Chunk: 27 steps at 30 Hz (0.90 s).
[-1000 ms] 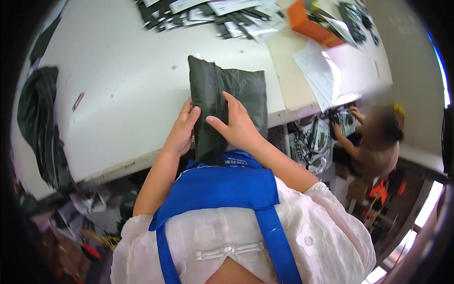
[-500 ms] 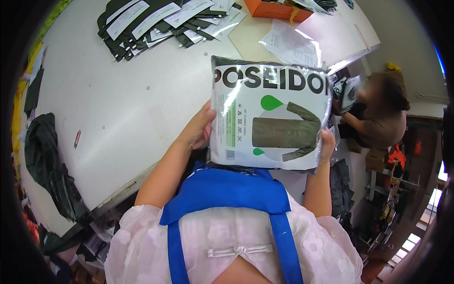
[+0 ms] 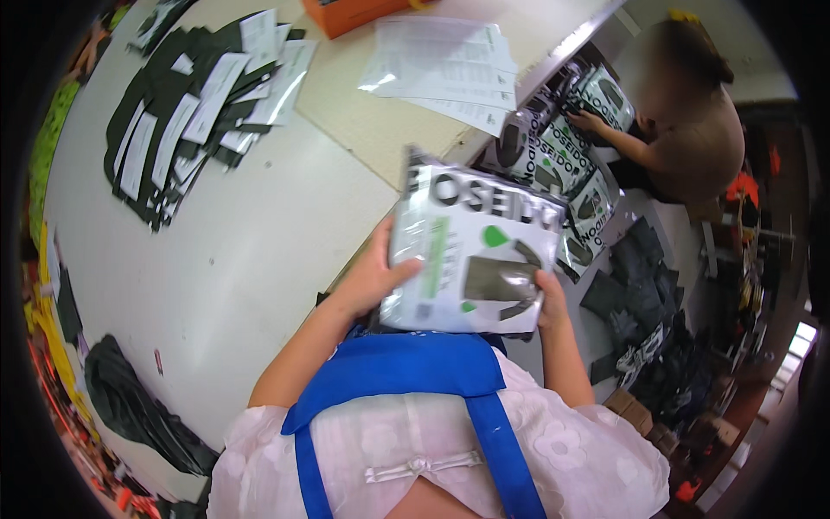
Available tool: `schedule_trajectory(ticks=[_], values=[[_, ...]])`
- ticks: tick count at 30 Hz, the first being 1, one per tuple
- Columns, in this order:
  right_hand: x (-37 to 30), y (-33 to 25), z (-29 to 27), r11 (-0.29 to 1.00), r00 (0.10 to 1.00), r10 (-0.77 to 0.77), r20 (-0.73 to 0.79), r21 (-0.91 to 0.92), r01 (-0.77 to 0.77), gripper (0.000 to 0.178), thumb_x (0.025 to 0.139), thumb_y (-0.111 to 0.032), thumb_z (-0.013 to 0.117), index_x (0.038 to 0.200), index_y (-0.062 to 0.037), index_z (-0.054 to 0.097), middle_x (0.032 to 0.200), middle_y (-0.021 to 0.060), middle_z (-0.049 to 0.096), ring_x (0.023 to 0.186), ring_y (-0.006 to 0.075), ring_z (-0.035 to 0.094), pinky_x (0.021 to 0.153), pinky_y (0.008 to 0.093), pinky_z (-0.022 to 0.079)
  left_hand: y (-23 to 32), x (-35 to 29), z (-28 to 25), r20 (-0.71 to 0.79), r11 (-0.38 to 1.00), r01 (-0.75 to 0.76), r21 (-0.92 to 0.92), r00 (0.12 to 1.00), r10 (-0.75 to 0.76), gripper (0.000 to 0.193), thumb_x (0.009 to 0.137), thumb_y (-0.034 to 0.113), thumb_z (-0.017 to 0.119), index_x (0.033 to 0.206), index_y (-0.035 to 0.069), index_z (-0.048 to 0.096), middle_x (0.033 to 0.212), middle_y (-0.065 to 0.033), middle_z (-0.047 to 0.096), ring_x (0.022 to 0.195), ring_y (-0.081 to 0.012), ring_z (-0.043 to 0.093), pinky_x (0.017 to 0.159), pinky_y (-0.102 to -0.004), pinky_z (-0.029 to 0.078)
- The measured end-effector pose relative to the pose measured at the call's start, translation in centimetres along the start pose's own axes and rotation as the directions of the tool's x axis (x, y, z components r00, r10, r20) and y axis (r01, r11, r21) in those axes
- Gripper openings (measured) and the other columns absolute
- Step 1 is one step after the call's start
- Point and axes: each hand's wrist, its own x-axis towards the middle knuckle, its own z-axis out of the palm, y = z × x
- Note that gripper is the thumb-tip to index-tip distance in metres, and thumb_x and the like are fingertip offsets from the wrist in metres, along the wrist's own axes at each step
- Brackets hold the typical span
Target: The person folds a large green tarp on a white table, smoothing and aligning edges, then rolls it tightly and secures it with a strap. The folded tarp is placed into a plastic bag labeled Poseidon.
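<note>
In front of my chest is a packaged coat (image 3: 445,246), a flat plastic bag with a white printed front showing a dark olive coat and green drops. My left hand (image 3: 380,272) grips its left edge, closed, with the thumb lying over the front. The right edge is held by my right hand (image 3: 551,298), also closed, thumb on the front and fingers behind. Similar packaged coats (image 3: 562,154) are piled beyond it to the right, where a co-worker's hand (image 3: 590,123) touches the pile. The bag's underside is hidden.
The white table (image 3: 259,233) spreads to the left. On it are dark garments with white inserts (image 3: 177,130), printed sheets (image 3: 441,65), an orange box (image 3: 359,13) and a dark folded cloth (image 3: 138,402). Dark garments (image 3: 635,281) lie low at the right. A co-worker (image 3: 692,130) bends there.
My view has turned right, bringing the pile of packaged coats and the co-worker more fully into sight. The bag has tilted and sits lower; my left thumb now reaches over its front.
</note>
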Motion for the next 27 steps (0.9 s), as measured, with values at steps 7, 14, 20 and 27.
schedule_trajectory(ticks=[7, 14, 20, 27], values=[[2.2, -4.2, -16.3, 0.912, 0.844, -0.294, -0.448, 0.134, 0.388, 0.044, 0.097, -0.027, 0.048, 0.133, -0.0006, 0.045, 0.13, 0.0159, 0.054, 0.116, 0.0339, 0.054, 0.101, 0.047, 0.042, -2.1, 5.1, 3.8, 0.25, 0.954, 0.151, 0.259, 0.944, -0.217, 0.075, 0.088, 0.013, 0.063, 0.149, 0.013, 0.019, 0.146, -0.0161, 0.031, 0.112, -0.0217, 0.053, 0.093, -0.033, 0.046], [11.8, -14.7, -28.5, 0.876, 0.287, -0.314, -0.905, -0.393, -0.28, 0.1, 0.068, -0.035, 0.083, 0.146, -0.0212, 0.022, 0.125, 0.0163, 0.056, 0.092, 0.0302, 0.061, 0.053, 0.0392, 0.048, -1.9, 5.5, 1.2, 0.063, 0.923, 0.234, 0.307, 0.962, -0.265, 0.06, 0.089, 0.018, 0.063, 0.142, 0.009, 0.036, 0.138, -0.0149, 0.04, 0.108, -0.021, 0.055, 0.091, -0.0323, 0.046], [18.4, -11.2, -36.8, 0.27, 0.67, -0.463, -0.58, -0.812, -0.517, 0.085, 0.066, -0.023, 0.081, 0.137, -0.0051, 0.039, 0.126, 0.0197, 0.055, 0.112, 0.0349, 0.056, 0.09, 0.0455, 0.044, -4.5, 2.6, -0.9, -0.069, 0.94, 0.258, 0.223, 0.966, -0.249, 0.055, 0.089, 0.017, 0.062, 0.138, 0.007, 0.041, 0.134, -0.0149, 0.046, 0.105, -0.0191, 0.057, 0.09, -0.0314, 0.047], [20.2, 2.3, -4.7, -0.13, 0.849, 0.516, 0.113, -0.969, 0.208, 0.049, 0.085, -0.031, 0.068, 0.124, -0.003, 0.056, 0.115, 0.0174, 0.063, 0.11, 0.028, 0.059, 0.095, 0.0352, 0.045, -7.4, -8.5, -4.0, -0.325, 0.976, 0.216, -0.019, 0.922, -0.21, 0.05, 0.091, 0.015, 0.059, 0.137, 0.006, 0.042, 0.133, -0.0119, 0.051, 0.106, -0.0139, 0.056, 0.094, -0.0285, 0.043]])
